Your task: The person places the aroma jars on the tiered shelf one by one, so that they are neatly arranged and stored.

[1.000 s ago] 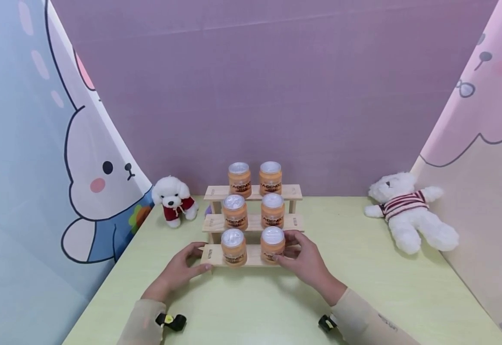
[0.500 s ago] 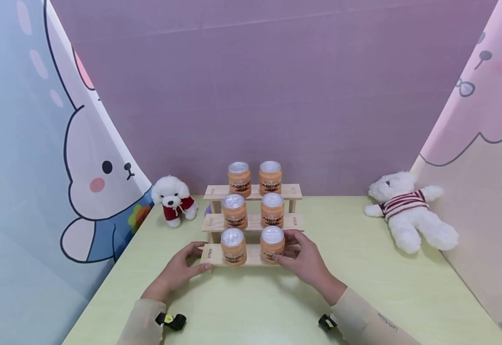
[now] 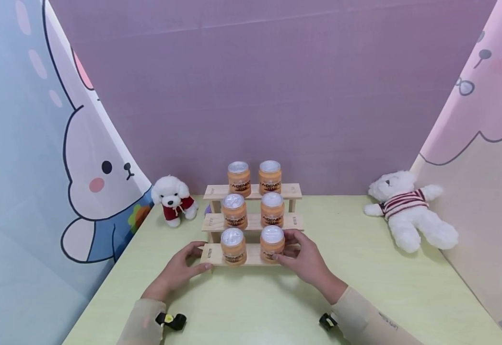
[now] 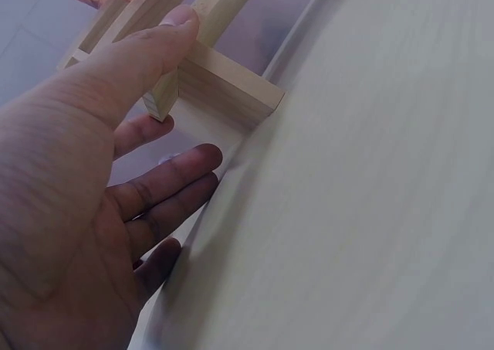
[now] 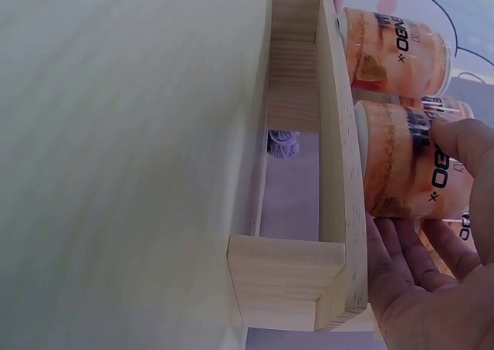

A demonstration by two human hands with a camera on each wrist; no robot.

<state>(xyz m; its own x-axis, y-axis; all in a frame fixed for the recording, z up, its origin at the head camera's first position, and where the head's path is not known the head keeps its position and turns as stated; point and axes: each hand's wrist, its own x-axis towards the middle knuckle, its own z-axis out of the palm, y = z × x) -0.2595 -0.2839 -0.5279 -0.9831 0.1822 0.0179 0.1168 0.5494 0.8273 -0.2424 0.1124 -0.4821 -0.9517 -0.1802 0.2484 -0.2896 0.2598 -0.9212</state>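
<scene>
A three-tier wooden display stand holds orange cans with silver lids, two to each tier. My right hand holds the front right can, thumb on its label and the other fingers curved round its far side. In the right wrist view that can sits on the front board. My left hand pinches the left end of the bottom tier between thumb and index finger. The left wrist view shows the thumb over the board end, with the lower fingers spread near the table.
A white plush dog in a red top sits behind and left of the stand. To the right lies a white teddy bear in a striped sweater. A purple cloth wall closes off the back of the pale table.
</scene>
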